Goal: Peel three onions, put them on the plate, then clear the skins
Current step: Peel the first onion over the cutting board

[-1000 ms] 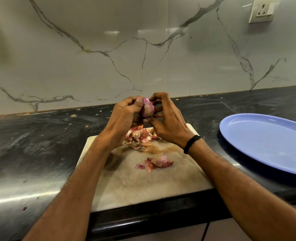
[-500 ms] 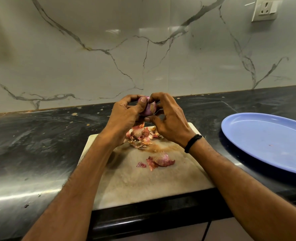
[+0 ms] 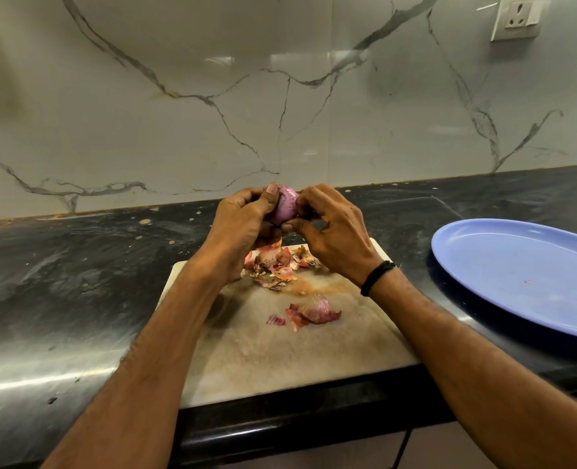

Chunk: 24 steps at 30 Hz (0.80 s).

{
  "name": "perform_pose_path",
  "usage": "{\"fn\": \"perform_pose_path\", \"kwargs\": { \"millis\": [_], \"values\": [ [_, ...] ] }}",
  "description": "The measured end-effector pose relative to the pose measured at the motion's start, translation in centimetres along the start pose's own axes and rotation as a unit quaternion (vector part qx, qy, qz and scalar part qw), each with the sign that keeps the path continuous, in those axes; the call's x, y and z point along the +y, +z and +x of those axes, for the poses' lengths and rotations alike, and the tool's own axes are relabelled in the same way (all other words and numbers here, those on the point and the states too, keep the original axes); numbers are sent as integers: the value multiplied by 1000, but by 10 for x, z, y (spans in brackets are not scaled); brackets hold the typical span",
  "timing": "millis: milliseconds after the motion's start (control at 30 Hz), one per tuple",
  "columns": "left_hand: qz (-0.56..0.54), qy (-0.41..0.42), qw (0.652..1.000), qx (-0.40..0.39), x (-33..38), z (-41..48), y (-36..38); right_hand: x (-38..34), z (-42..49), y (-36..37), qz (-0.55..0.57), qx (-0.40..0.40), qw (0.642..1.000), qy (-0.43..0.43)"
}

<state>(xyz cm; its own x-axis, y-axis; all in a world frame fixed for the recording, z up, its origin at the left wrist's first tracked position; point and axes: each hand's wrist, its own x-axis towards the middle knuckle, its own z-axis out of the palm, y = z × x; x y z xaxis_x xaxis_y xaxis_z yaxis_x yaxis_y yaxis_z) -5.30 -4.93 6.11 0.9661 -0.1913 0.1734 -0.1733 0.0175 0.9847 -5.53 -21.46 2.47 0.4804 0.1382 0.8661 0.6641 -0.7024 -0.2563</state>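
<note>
Peeling grip: onion [image 3: 285,206] clasped in both hands over far end of cutting board [image 3: 273,363].
Near to far: loose skins [image 3: 314,311] at board centre; skin pile [image 3: 277,265] at 12 o'clock of board; left hand [image 3: 241,225] curled round onion from 9 o'clock, right hand [image 3: 334,231] grasping it from 3 o'clock; blue plate [image 3: 517,265] at 3 o'clock of board, on dark countertop [image 3: 60,282].

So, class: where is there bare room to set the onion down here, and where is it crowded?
Free: the blue plate; the near half of the cutting board, between the loose skins and the counter edge. Crowded: the board's far end, covered by the skin pile.
</note>
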Motion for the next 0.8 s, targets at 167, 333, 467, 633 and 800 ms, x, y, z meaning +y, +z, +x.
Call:
{"fn": "perform_pose_path", "kwargs": {
  "millis": [167,333,467,633,800],
  "values": [
    [-18,-11,1000,15,1,0,0,-5,2,-1,34,15,999,35],
    [-31,-17,999,25,3,0,-1,-9,2,-2,59,51,994,78],
    [-21,-18,1000,11,3,-2,0,-11,2,-3,83,56,990,99],
    [-16,5,1000,-3,5,-5,1,-12,3,-5,102,35,986,130],
    [11,16,1000,-16,7,-8,4,-13,1,-6,87,43,987,132]
  ]
}}
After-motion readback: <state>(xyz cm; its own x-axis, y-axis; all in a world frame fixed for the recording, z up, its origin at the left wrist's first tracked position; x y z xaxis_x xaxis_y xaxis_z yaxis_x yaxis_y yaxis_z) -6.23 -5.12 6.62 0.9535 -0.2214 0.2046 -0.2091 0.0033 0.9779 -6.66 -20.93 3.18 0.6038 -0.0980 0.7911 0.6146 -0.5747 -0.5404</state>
